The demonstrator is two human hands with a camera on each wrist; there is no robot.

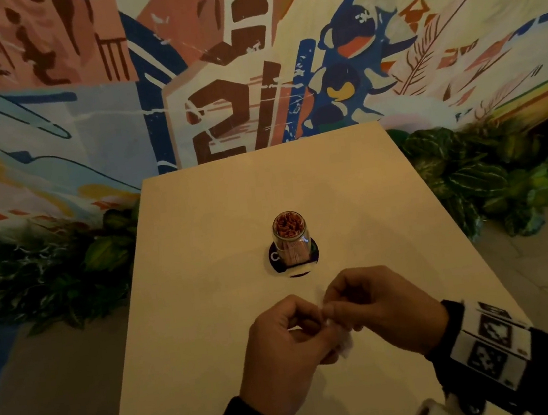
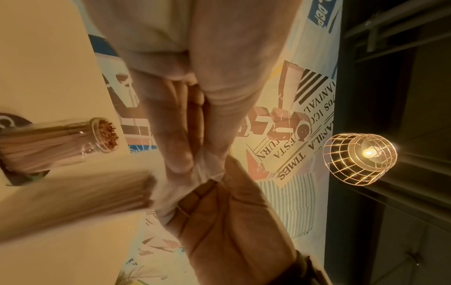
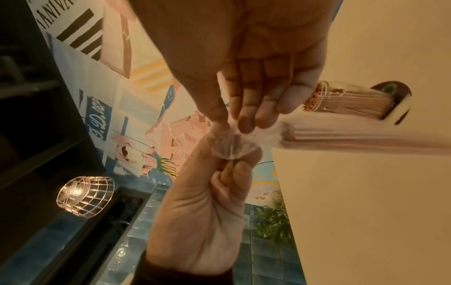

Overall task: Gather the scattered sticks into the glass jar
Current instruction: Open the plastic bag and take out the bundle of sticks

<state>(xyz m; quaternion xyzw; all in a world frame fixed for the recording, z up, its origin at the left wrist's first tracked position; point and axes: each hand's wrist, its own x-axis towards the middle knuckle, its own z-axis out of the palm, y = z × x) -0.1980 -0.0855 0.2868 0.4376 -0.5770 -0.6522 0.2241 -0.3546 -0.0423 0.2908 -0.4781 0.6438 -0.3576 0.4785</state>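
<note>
In the middle of the head view, the glass jar [image 1: 291,238] stands upright on a dark round mat [image 1: 276,261] on the pale table [image 1: 200,237], packed full of sticks [image 1: 288,225] with red tips. Lower down in that view, the left hand [image 1: 285,354] and the right hand [image 1: 382,311] are close together, and both pinch a small clear plastic wrapper [image 3: 231,145] between their fingers. In the wrist views a blurry bundle of sticks [image 2: 80,194] pokes out beside the wrapper.

One glass jar [image 1: 290,236], two hands, one coaster [image 1: 273,259], one lamp [image 2: 358,158].
</note>
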